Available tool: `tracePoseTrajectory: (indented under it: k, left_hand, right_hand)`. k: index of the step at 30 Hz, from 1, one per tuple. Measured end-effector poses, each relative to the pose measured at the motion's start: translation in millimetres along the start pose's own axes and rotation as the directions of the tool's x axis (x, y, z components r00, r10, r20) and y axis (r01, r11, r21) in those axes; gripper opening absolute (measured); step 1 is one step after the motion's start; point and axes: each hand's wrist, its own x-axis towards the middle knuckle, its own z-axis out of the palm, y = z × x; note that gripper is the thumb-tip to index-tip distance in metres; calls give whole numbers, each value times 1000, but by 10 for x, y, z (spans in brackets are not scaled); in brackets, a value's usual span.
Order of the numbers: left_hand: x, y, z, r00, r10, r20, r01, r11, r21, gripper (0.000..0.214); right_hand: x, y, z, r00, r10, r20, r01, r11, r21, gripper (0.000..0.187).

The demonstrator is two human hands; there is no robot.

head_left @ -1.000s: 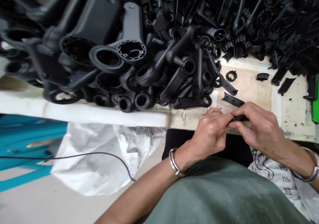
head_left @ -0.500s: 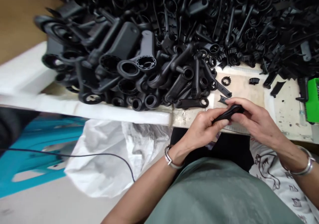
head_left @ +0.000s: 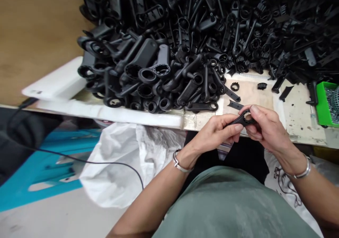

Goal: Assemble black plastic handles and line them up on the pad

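1. Over the near edge of the table [head_left: 299, 111], both hands hold one black plastic arm [head_left: 238, 120] clear of the surface, just in front of the person's lap.
2. The left hand [head_left: 217, 134] is closed narrowly, with thumb and fingertips pinching the slim shaft end.
3. The right hand [head_left: 265, 128] curls round the ring end, thumb over the rim, and the open hole shows between the fingers.
4. By my reading, the step in hand is work at that ring end, either lining up or checking the hole. Whether anything sits inside it is too small to tell.
5. A next move calls for a firm left pinch so the arm cannot twist, and for right fingertips free to work at the hole.
6. Just beyond the hands lie a flat black strip [head_left: 235, 105] and a small toothed ring [head_left: 234, 86], near the big pile of black parts [head_left: 185, 54]. A green bin [head_left: 324, 103] stands at the right.
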Motion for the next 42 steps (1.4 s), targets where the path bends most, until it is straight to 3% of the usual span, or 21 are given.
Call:
tracePoseTrajectory:
  k: [3,6,8,11,15,23,27,29,31,33,36,39,42]
  left_hand:
    - [5,-44,40,998,22,-53,-19,999,49,31]
    - [38,-88,68,984,108,-143,-75,973,218,32]
    - [66,-94,71,972,180,-154,-114,926,360,35]
    - [98,-95,62,965,235,-121,-148,861,487,32]
    - [105,-142,55,973,205,-107,-126,859,496,28]
    - [129,-255,49,937,304,-170,-135,768,626,21]
    - [152,-263,73,946,259,-194,-76,762,644,22]
    - [142,-249,76,951,236,-198,-69,789,611,22]
    - [109,-219,75,954,203,-220,-50,833,550,25]
    - [64,-176,78,951,155,-267,-16,888,460,30]
    - [15,-113,115,938,109,-331,-8,956,292,41]
    - [17,-70,194,929,53,-366,-5,991,131,48]
    - [32,-46,268,927,-34,-373,21,999,-39,53]
  right_hand:
    - [-52,-8,-56,998,-68,0,66,977,-202,45]
    - [-82,0,-121,970,-241,8,210,828,-521,43]
    - [-76,24,-138,943,-332,26,286,768,-574,44]
    - [-33,68,-120,901,-433,20,358,716,-599,28]
    - [19,110,-54,931,-365,10,292,729,-620,13]
    - [-14,68,47,942,-335,-32,221,687,-692,19]
    - [-62,-25,96,948,-315,-42,195,682,-705,11]
    - [-115,10,31,904,-428,-9,285,618,-732,18]
    - [-216,104,-148,803,-595,-12,351,490,-798,22]
    - [-366,226,-435,689,-718,-100,251,365,-897,24]
    - [-601,382,-923,568,-760,-316,-204,242,-949,25]
    - [-707,457,-1237,598,-657,-460,-535,100,-839,25]
    - [-708,450,-1286,622,-561,-546,-645,29,-764,27]
